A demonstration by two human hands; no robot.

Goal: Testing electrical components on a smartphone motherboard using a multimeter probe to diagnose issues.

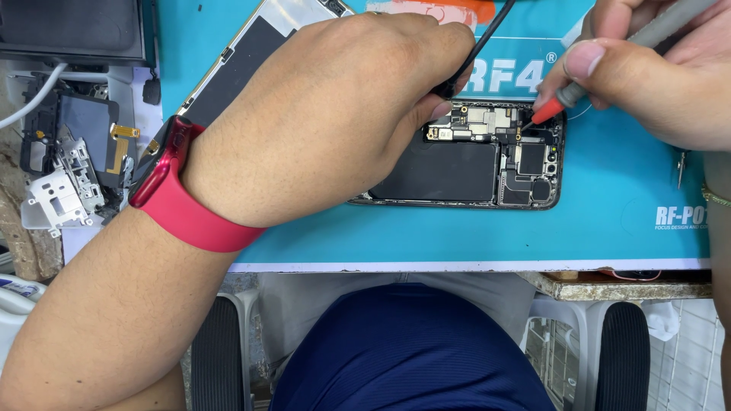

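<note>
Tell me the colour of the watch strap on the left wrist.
Red; the watch strap shows plainly in the head view.

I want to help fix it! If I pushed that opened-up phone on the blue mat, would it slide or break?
The opened phone lies flat, so it probably won't tip or roll. The blue mat looks rubbery, so it likely grips rather than slides. Its tiny bare parts look fragile, especially where the red-tipped probe touches.
</note>
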